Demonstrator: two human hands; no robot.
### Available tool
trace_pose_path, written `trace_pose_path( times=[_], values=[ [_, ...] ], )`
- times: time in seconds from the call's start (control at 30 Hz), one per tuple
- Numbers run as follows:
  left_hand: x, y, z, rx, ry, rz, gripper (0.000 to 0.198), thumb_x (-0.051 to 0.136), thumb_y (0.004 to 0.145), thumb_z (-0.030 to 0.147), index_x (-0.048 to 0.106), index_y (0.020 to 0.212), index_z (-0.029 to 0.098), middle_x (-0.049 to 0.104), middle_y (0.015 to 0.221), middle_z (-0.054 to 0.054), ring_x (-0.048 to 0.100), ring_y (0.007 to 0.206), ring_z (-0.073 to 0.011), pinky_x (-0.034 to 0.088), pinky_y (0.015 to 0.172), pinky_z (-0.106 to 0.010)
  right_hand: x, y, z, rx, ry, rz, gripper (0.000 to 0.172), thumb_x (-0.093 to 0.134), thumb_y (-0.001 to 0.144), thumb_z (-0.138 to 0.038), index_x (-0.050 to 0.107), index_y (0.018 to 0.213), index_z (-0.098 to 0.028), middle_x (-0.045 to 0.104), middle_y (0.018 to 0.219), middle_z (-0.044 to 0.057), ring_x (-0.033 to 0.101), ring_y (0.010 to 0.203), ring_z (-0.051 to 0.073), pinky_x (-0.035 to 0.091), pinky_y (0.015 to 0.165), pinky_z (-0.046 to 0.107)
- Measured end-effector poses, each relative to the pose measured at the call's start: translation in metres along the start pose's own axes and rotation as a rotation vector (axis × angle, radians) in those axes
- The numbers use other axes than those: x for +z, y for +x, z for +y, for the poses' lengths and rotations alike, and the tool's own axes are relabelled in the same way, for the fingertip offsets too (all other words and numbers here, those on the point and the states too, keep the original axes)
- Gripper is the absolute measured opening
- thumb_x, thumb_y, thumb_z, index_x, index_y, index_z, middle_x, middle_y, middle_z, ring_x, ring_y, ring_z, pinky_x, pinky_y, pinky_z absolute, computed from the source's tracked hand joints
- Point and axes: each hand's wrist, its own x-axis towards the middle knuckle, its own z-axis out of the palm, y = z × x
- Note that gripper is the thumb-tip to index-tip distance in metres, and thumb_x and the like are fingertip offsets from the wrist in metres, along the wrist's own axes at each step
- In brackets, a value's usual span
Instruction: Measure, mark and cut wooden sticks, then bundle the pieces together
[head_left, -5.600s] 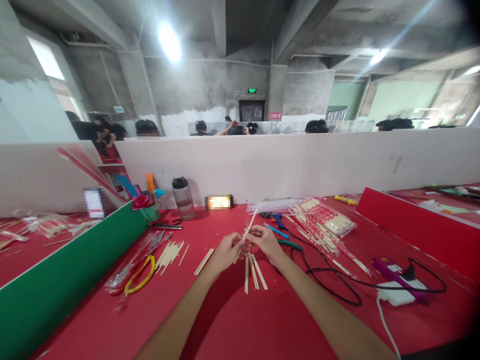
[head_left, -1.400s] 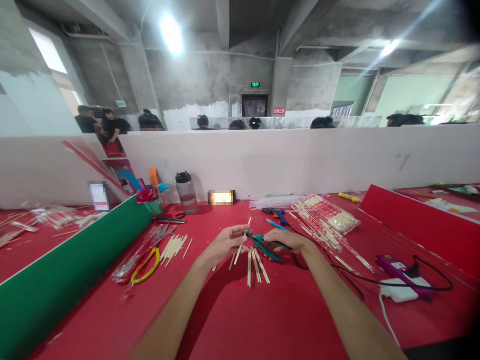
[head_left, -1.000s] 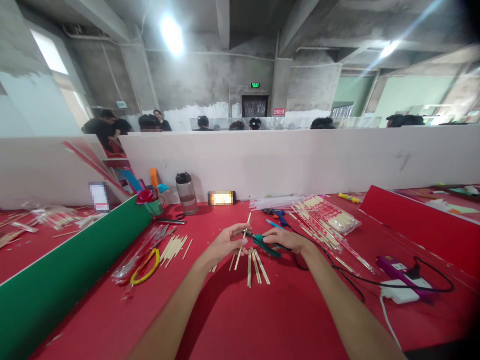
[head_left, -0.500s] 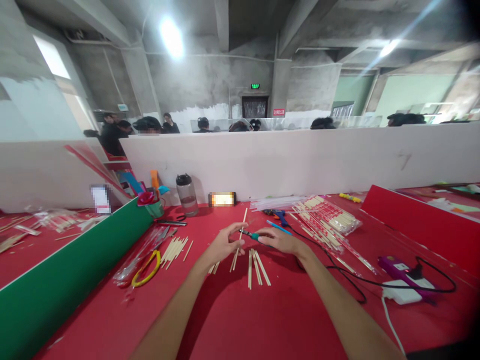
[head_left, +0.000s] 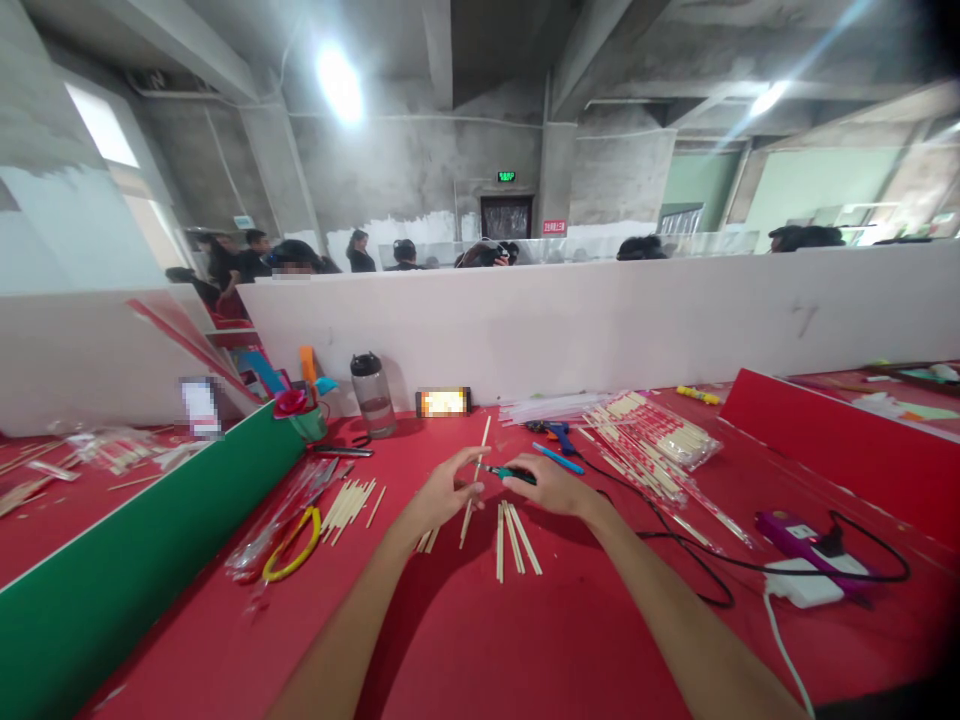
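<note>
My left hand [head_left: 448,490] pinches a thin wooden stick [head_left: 486,432] that slants upward above the red table [head_left: 480,640]. To its right, my right hand [head_left: 553,484] is wrapped round a green-handled tool [head_left: 517,475], whose dark metal tip points left and meets or nearly meets the stick. Several short sticks [head_left: 513,540] lie fanned out on the table just below the hands. More sticks lie partly behind my left hand. A pile of short sticks [head_left: 346,508] rests farther left.
Yellow-handled scissors [head_left: 294,555] and a bottle [head_left: 373,395] are at the left, beside a green divider [head_left: 172,490]. A phone [head_left: 444,402] leans at the back. Right are a blue glue gun [head_left: 561,436], bagged sticks [head_left: 660,440], black cables and a purple power strip [head_left: 810,550].
The tool has drawn slightly back from the stick, and more of its green handle shows in my right hand. My left hand still holds the stick, now shifted slightly left.
</note>
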Motion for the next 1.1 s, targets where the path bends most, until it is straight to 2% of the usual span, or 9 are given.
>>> trace_pose_path(
  times=[0.2, 0.4, 0.57, 0.67, 0.73, 0.8, 0.93, 1.0, 1.1],
  values=[
    [-0.003, 0.0, -0.007, -0.004, 0.067, -0.001, 0.054, 0.06, 0.086, 0.036, 0.047, 0.138, 0.028, 0.047, 0.143, -0.012, 0.069, 0.067, -0.0132, 0.057, 0.072, -0.033, 0.005, -0.001, 0.002, 0.011, -0.016, -0.062, 0.036, 0.047, 0.096, -0.045, 0.063, 0.113, -0.017, 0.066, 0.112, 0.011, 0.059, 0.1, 0.023, 0.043, 0.09, 0.036],
    [-0.002, -0.001, -0.003, -0.004, 0.107, -0.017, 0.053, 0.058, 0.087, 0.033, 0.047, 0.138, 0.027, 0.052, 0.14, -0.01, 0.068, 0.064, -0.0124, 0.057, 0.072, -0.032, 0.007, -0.002, 0.001, 0.048, -0.02, -0.086, 0.037, 0.041, 0.098, -0.044, 0.061, 0.116, -0.018, 0.065, 0.117, 0.012, 0.058, 0.107, 0.025, 0.041, 0.092, 0.037],
    [-0.003, -0.001, -0.001, -0.009, 0.125, -0.016, 0.054, 0.056, 0.087, 0.03, 0.046, 0.139, 0.025, 0.058, 0.131, -0.011, 0.067, 0.064, -0.0123, 0.056, 0.069, -0.03, 0.007, -0.002, -0.006, 0.037, -0.039, -0.077, 0.033, 0.04, 0.099, -0.042, 0.06, 0.108, -0.017, 0.067, 0.106, 0.01, 0.061, 0.095, 0.022, 0.042, 0.084, 0.033],
    [-0.004, -0.002, -0.001, 0.001, 0.1, -0.004, 0.056, 0.057, 0.087, 0.032, 0.043, 0.141, 0.025, 0.054, 0.136, -0.013, 0.065, 0.062, -0.0113, 0.056, 0.066, -0.029, 0.008, -0.002, -0.011, 0.017, -0.053, -0.051, 0.031, 0.04, 0.1, -0.04, 0.06, 0.106, -0.017, 0.067, 0.101, 0.01, 0.06, 0.092, 0.021, 0.042, 0.082, 0.032],
    [-0.003, -0.002, -0.001, 0.012, 0.065, 0.036, 0.06, 0.058, 0.087, 0.037, 0.038, 0.143, 0.027, 0.047, 0.143, -0.014, 0.064, 0.061, -0.01, 0.056, 0.065, -0.029, 0.008, -0.002, -0.014, 0.007, -0.066, -0.027, 0.03, 0.04, 0.1, -0.039, 0.059, 0.108, -0.017, 0.067, 0.102, 0.01, 0.06, 0.093, 0.022, 0.042, 0.082, 0.032],
    [0.0, -0.002, 0.0, 0.016, 0.035, 0.101, 0.06, 0.055, 0.089, 0.044, 0.036, 0.144, 0.027, 0.047, 0.142, -0.014, 0.061, 0.059, -0.0085, 0.055, 0.061, -0.027, 0.009, -0.002, -0.018, -0.006, -0.086, 0.002, 0.028, 0.041, 0.099, -0.038, 0.058, 0.11, -0.018, 0.066, 0.103, 0.01, 0.059, 0.094, 0.022, 0.041, 0.083, 0.033],
    [0.007, 0.002, 0.002, 0.014, 0.061, 0.218, 0.047, 0.043, 0.094, 0.052, 0.054, 0.128, 0.021, 0.064, 0.116, -0.009, 0.052, 0.05, -0.0073, 0.046, 0.051, -0.023, 0.014, -0.001, -0.027, -0.048, -0.162, 0.05, 0.025, 0.044, 0.098, -0.037, 0.056, 0.109, -0.017, 0.064, 0.104, 0.011, 0.057, 0.095, 0.023, 0.041, 0.084, 0.034],
    [0.01, 0.005, 0.003, 0.038, 0.082, 0.292, 0.045, 0.039, 0.095, 0.053, 0.061, 0.115, 0.019, 0.067, 0.104, -0.008, 0.054, 0.055, -0.0101, 0.046, 0.054, -0.024, 0.017, 0.0, -0.031, -0.067, -0.199, 0.055, 0.026, 0.045, 0.097, -0.038, 0.055, 0.107, -0.017, 0.063, 0.101, 0.011, 0.056, 0.093, 0.023, 0.042, 0.083, 0.034],
    [0.012, 0.008, 0.007, 0.1, 0.121, 0.396, 0.044, 0.037, 0.096, 0.051, 0.065, 0.096, 0.018, 0.067, 0.09, -0.007, 0.059, 0.071, -0.0154, 0.047, 0.066, -0.026, 0.022, 0.002, -0.035, -0.085, -0.21, 0.06, 0.028, 0.045, 0.097, -0.041, 0.054, 0.109, -0.017, 0.062, 0.101, 0.011, 0.056, 0.095, 0.023, 0.042, 0.084, 0.034]
  ],
)
